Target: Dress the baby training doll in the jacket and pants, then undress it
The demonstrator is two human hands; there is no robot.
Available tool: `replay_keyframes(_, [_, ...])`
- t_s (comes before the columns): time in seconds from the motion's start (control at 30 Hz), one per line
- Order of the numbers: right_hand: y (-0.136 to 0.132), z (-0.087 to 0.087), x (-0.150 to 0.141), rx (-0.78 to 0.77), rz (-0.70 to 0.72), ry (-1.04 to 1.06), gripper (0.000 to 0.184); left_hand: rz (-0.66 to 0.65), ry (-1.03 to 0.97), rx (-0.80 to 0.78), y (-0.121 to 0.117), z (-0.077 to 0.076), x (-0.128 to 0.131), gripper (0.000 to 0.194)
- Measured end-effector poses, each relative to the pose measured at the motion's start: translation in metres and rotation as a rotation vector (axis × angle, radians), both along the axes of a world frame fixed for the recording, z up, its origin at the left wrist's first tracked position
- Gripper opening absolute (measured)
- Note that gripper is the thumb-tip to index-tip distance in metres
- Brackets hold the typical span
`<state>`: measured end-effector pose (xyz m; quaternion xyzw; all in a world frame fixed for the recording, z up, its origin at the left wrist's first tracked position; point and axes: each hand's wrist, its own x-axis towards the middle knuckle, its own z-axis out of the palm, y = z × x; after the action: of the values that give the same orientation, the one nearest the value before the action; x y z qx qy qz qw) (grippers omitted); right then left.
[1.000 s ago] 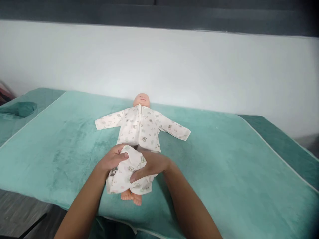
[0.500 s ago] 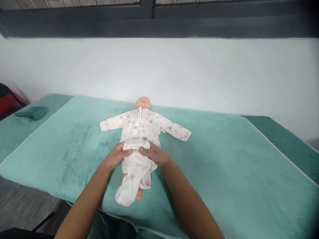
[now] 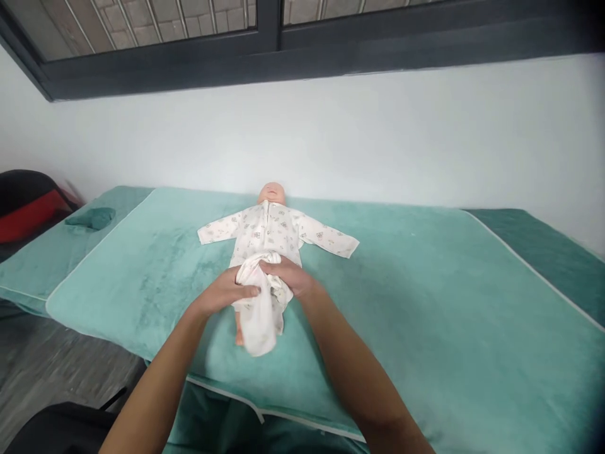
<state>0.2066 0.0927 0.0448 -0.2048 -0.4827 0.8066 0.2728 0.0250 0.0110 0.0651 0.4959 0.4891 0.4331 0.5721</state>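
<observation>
A baby doll (image 3: 271, 194) lies on its back, head toward the wall. It wears a white printed long-sleeved shirt (image 3: 265, 228), both sleeves spread out. Over its lower body I hold white printed baby pants (image 3: 259, 325), bunched at the top with a rounded end hanging down. My left hand (image 3: 230, 292) grips their left edge, thumb on the front. My right hand (image 3: 289, 275) pinches the gathered fabric at the upper right. One bare doll leg (image 3: 239, 331) shows beside the cloth; the other is hidden behind it.
The doll rests on a padded bed with a green plush cover (image 3: 425, 290). At the left end is a face opening (image 3: 92, 218), with a red and black object (image 3: 33, 217) beyond. A white wall (image 3: 331, 139) and dark window frame (image 3: 269, 57) stand behind.
The pants have been bunched up more at the top, and their hanging end has moved up and right. My right hand has risen slightly. The camera view has tilted.
</observation>
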Motion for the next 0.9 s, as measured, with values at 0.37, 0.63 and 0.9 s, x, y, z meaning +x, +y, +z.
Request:
replay_keyframes(0.37, [-0.001,0.023,0.007,0.431,0.361,-0.047,0.054,0.481,-0.336,-0.043,-0.008,-0.006,0.026,0.056])
replay_keyframes(0.63, [-0.001,0.021,-0.016,0.761,0.213,-0.477,0.023,0.605,-0.308,-0.096,-0.072,0.009,0.046,0.051])
replay_keyframes(0.9, [-0.017,0.025,-0.024,1.031,0.218,-0.874,0.031,0.797,-0.519,-0.218,-0.134,-0.004,0.085,0.043])
